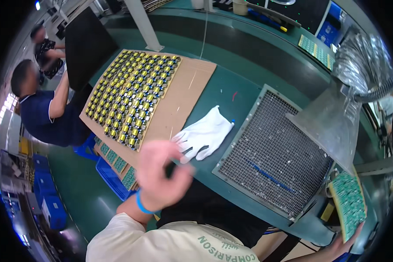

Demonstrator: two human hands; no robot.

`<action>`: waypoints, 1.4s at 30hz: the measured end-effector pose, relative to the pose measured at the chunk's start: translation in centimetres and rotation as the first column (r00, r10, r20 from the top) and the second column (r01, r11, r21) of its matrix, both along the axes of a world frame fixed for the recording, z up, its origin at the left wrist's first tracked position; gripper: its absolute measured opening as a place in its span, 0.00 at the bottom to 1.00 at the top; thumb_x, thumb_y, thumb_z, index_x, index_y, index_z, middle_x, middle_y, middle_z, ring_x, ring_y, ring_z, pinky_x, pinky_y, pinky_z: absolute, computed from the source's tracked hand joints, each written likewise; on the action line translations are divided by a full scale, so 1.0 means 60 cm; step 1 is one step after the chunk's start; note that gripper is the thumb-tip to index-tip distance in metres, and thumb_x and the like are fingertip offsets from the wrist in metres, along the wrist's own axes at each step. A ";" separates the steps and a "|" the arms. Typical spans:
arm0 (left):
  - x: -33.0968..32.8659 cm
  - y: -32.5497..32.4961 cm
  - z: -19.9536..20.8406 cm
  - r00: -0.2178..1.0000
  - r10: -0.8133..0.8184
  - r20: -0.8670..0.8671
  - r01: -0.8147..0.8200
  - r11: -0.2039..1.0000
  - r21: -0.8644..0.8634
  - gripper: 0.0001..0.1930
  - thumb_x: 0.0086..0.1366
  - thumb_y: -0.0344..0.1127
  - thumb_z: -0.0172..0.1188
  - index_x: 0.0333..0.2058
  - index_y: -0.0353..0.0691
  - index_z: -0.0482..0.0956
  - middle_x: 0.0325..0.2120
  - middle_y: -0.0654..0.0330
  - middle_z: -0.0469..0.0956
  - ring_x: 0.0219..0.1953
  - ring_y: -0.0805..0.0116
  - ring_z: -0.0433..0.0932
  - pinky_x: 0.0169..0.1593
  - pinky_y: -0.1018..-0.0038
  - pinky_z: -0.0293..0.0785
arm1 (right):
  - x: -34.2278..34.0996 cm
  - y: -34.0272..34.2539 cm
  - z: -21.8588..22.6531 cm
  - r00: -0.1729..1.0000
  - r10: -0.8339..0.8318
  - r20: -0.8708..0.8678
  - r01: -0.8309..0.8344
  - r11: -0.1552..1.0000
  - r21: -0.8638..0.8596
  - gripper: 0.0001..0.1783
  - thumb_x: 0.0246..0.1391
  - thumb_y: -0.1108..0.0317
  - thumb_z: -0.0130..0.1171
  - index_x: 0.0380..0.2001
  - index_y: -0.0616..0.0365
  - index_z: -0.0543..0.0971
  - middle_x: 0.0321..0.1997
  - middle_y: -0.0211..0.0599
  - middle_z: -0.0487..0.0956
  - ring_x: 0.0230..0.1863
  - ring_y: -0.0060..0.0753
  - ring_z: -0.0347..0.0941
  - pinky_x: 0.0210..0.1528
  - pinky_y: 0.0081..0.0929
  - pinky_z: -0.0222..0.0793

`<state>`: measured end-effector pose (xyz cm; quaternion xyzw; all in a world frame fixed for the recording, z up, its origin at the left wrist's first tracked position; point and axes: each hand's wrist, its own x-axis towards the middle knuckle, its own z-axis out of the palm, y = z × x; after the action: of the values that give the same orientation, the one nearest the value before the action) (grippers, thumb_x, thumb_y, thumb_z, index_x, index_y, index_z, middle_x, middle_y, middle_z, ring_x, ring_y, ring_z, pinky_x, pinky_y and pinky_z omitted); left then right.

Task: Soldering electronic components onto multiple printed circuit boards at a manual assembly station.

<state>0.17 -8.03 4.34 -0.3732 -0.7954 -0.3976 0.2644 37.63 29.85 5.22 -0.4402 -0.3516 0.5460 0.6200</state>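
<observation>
My left hand (161, 177), a blue band on its wrist, hovers in front of the table edge. It is blurred, with the fingers curved and a gap between thumb and fingers; I see nothing in it. A white glove (207, 133) lies flat on the green table just beyond it. At the far right my right hand (353, 235) grips the lower end of a green circuit board panel (349, 203), held tilted beside the table. Part of that hand is hidden behind the panel.
Rows of circuit boards with yellow components (133, 91) cover a cardboard sheet (190, 83). A metal mesh grille (275, 153) sits under a clear hood (332, 122) with a silver duct (362, 61). A person in dark blue (48, 113) works at left, near stacked green panels (118, 163).
</observation>
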 end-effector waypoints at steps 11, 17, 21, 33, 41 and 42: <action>-0.186 -0.092 -0.121 0.860 0.510 -0.020 -0.470 0.777 -0.419 0.28 0.51 0.35 0.66 0.47 0.25 0.69 0.45 0.42 0.67 0.47 0.47 0.66 0.51 0.61 0.65 | -0.181 0.521 -0.079 0.905 0.420 0.069 -0.421 0.907 0.002 0.27 0.52 0.61 0.62 0.52 0.62 0.69 0.56 0.40 0.69 0.54 0.34 0.67 0.58 0.27 0.63; -0.192 -0.083 -0.111 0.858 0.511 -0.049 -0.483 0.771 -0.415 0.22 0.53 0.36 0.64 0.42 0.27 0.72 0.40 0.46 0.70 0.44 0.49 0.68 0.47 0.62 0.68 | -0.293 0.346 -0.084 0.831 0.230 0.506 -0.289 0.957 0.039 0.36 0.45 0.58 0.68 0.56 0.56 0.67 0.58 0.36 0.68 0.56 0.36 0.66 0.55 0.34 0.59; -0.194 -0.085 -0.098 0.850 0.519 -0.087 -0.488 0.717 -0.498 0.17 0.52 0.35 0.63 0.34 0.27 0.72 0.35 0.48 0.70 0.39 0.51 0.70 0.43 0.63 0.69 | -0.296 0.207 -0.043 0.780 0.211 0.589 -0.378 0.909 0.174 0.28 0.51 0.60 0.62 0.54 0.57 0.69 0.54 0.36 0.72 0.56 0.33 0.66 0.55 0.30 0.58; -0.152 -0.160 -0.022 0.878 0.404 0.257 -0.437 0.895 0.084 0.14 0.58 0.33 0.59 0.36 0.27 0.72 0.36 0.52 0.71 0.34 0.65 0.73 0.38 0.72 0.72 | -0.087 -0.118 0.051 0.717 -0.089 0.691 -0.223 0.910 0.349 0.28 0.59 0.50 0.49 0.52 0.62 0.70 0.46 0.54 0.75 0.37 0.44 0.75 0.37 0.31 0.75; -0.007 -0.146 0.083 0.854 -0.404 0.328 -0.202 0.324 0.924 0.20 0.67 0.42 0.39 0.48 0.32 0.69 0.40 0.56 0.76 0.39 0.68 0.78 0.43 0.72 0.76 | -0.051 -0.146 -0.078 0.806 0.458 0.376 -0.562 0.791 0.241 0.20 0.60 0.56 0.48 0.46 0.62 0.68 0.36 0.42 0.75 0.31 0.30 0.75 0.36 0.26 0.73; 0.022 -0.089 0.096 0.862 -0.442 0.250 -0.170 0.213 0.962 0.18 0.66 0.38 0.44 0.48 0.31 0.68 0.41 0.55 0.76 0.39 0.68 0.78 0.43 0.72 0.75 | -0.063 -0.161 -0.102 0.824 0.505 0.257 -0.561 0.790 0.246 0.16 0.58 0.60 0.52 0.40 0.65 0.70 0.34 0.46 0.76 0.31 0.35 0.76 0.33 0.32 0.76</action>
<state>1.47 -13.39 10.08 -0.0869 -0.3719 -0.9036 0.1943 33.86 20.20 -0.92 -0.2662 -0.5968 0.5952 0.4676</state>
